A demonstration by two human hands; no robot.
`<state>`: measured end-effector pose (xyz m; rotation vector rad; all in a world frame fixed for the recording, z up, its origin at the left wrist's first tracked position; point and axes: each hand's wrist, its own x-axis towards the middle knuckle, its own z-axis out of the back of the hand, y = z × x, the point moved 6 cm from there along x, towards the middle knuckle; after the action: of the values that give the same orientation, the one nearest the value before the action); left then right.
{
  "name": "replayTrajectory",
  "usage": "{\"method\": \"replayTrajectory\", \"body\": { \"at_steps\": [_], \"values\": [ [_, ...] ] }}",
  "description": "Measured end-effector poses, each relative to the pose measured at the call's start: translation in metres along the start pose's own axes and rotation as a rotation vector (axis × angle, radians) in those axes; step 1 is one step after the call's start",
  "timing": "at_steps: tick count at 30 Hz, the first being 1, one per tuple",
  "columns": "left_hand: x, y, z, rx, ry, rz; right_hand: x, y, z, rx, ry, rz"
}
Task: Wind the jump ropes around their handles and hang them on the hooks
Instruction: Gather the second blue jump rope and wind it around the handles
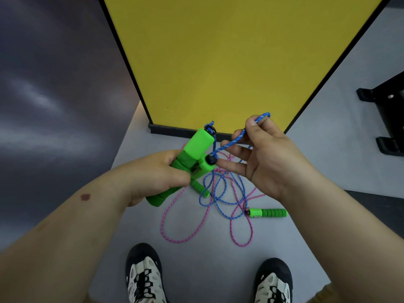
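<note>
While two green handles are gripped side by side in the left hand, the blue rope is pinched between thumb and forefinger of the right hand, its other fingers spread loose. Winding would best be started close to the handle tops, with each turn laid snug beside the last and the slack kept taut so that nothing slips. Below, on the pale grey floor, blue loops are tangled with a pink rope; they should be drawn free gently. A third green handle lies to the right. Two shoes are seen nearest. Farther off stands a yellow panel, with a black bracket at far right. No hooks are visible.
</note>
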<state>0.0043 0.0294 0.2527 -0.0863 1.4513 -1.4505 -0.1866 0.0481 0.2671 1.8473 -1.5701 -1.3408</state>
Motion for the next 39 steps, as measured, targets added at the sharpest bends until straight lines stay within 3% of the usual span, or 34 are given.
{"method": "replayTrajectory", "body": {
  "at_steps": [8, 16, 20, 23, 25, 28, 30, 32, 35, 39],
  "values": [
    [0.001, 0.003, 0.002, 0.201, -0.062, -0.031, 0.002, 0.008, 0.010, 0.026, -0.079, 0.010],
    [0.001, -0.004, -0.004, 0.222, -0.050, -0.061, 0.005, 0.006, 0.018, 0.099, -0.167, -0.013],
    [0.001, -0.009, -0.001, 0.395, -0.163, -0.142, 0.005, 0.006, 0.022, 0.059, -0.232, -0.032],
    [0.002, -0.011, 0.006, 0.611, -0.350, -0.193, 0.006, 0.005, 0.034, -0.094, -0.358, -0.077],
    [0.002, -0.012, 0.009, 0.764, -0.458, -0.220, 0.003, 0.005, 0.042, -0.320, -0.447, -0.083],
    [-0.003, -0.022, 0.009, 0.913, -0.575, -0.325, -0.004, 0.016, 0.040, -0.615, -0.519, 0.134],
    [-0.005, -0.029, 0.005, 0.985, -0.612, -0.383, -0.011, 0.023, 0.022, -0.682, -0.406, 0.325],
    [-0.008, -0.034, 0.001, 1.039, -0.648, -0.419, -0.014, 0.017, 0.001, -0.784, -0.195, 0.390],
    [-0.013, -0.040, -0.006, 1.097, -0.685, -0.457, -0.014, -0.002, -0.010, -0.883, 0.009, 0.255],
    [-0.013, -0.038, -0.011, 1.077, -0.717, -0.484, -0.011, -0.014, -0.008, -0.770, 0.093, 0.046]
  ]
}}
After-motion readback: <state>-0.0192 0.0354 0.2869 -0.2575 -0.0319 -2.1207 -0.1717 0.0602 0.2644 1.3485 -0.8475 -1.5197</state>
